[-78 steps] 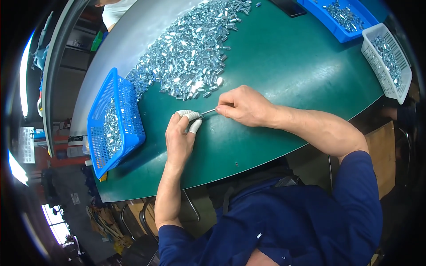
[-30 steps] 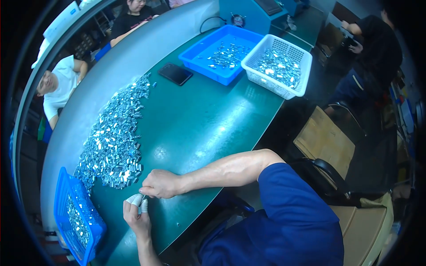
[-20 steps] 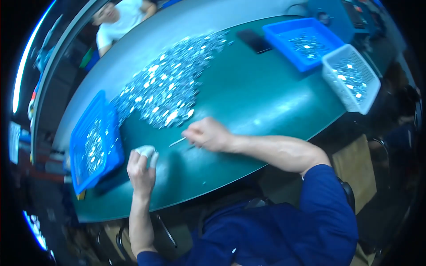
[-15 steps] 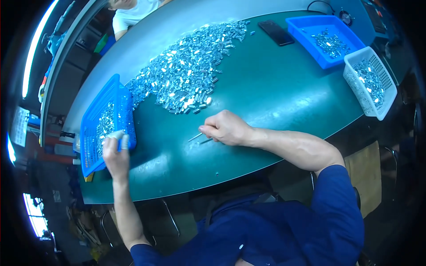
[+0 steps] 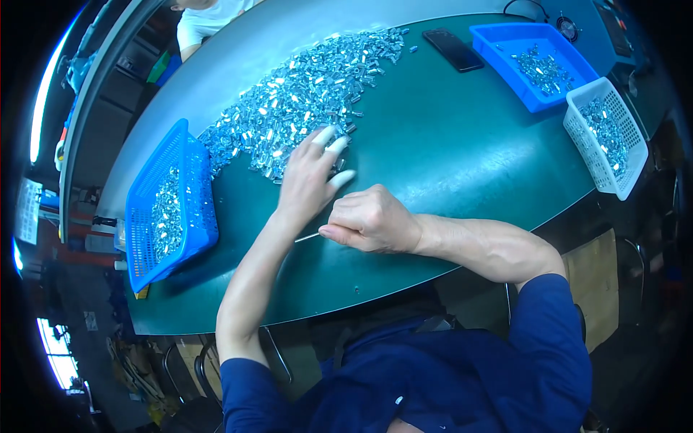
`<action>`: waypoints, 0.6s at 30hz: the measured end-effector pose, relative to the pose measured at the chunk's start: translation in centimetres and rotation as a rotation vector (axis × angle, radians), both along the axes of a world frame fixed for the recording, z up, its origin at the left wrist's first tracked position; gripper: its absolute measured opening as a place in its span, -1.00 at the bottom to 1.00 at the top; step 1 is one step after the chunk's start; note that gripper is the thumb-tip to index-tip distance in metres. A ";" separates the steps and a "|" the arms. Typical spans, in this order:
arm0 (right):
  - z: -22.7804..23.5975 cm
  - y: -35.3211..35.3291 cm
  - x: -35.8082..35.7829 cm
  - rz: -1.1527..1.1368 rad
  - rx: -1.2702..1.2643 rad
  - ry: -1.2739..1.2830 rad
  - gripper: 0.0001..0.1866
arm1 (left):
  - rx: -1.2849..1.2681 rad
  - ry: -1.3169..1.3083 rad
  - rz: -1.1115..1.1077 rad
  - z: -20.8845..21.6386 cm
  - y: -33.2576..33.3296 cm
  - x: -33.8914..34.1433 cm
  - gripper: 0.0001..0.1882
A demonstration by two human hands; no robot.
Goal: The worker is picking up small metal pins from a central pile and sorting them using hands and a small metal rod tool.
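A heap of small shiny metal pieces [image 5: 289,94] spreads over the green tabletop [image 5: 440,159]. My left hand [image 5: 310,173] reaches over the heap's near edge. Pale covers sit on several of its fingertips, and the fingers are spread, with the thumb apart. Just to its right, my right hand [image 5: 372,220] is closed around a thin metal rod [image 5: 307,237], whose free end points left toward my left wrist. The rest of the rod is hidden inside the fist. At the left stands a blue perforated basket [image 5: 198,195] with more metal pieces inside.
A dark phone [image 5: 452,50] lies at the far side. Right of it are a blue tray [image 5: 498,68] and a white perforated basket [image 5: 629,151], both holding metal pieces. Across the table, a person in a white shirt [image 5: 206,25] is partly in view.
My left hand has moved from the blue basket rightward to the heap, and its fingers have spread. My right hand has shifted slightly nearer to me, still gripping the rod.
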State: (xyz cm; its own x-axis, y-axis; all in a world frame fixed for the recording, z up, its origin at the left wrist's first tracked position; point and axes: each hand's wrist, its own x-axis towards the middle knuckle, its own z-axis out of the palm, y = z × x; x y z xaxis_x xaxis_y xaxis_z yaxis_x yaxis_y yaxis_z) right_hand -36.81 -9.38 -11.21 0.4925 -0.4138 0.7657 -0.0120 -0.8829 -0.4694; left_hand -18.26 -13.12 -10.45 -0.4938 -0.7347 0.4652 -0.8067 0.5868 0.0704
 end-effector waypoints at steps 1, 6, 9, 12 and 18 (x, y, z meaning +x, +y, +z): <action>0.2 0.0 0.3 0.008 0.003 -0.001 -0.66 | 0.003 -0.001 0.008 -0.2 -1.3 -0.8 -0.43; 0.3 -0.5 0.2 0.000 0.012 -0.100 -0.68 | 0.054 -0.136 -0.010 -1.1 -5.4 -2.0 -0.48; 0.2 -0.6 0.0 -0.021 0.016 -0.007 -0.65 | 0.033 -0.169 -0.033 -1.3 -4.0 -0.5 -0.56; -0.3 -0.5 0.1 -0.012 0.010 -0.055 -0.68 | 0.001 -0.183 -0.055 -1.1 -2.4 1.1 -0.63; -0.6 -0.4 0.2 0.001 0.019 -0.069 -0.67 | -0.039 -0.236 -0.020 -0.5 0.9 4.3 -0.70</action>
State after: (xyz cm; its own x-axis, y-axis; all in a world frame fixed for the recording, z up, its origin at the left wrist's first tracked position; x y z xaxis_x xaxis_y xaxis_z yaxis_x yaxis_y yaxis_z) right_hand -36.63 -9.77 -11.78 0.4394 -0.4284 0.7896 0.0216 -0.8737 -0.4860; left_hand -13.99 -12.25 -10.92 -0.6063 -0.7077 0.3628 -0.7865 0.6012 -0.1415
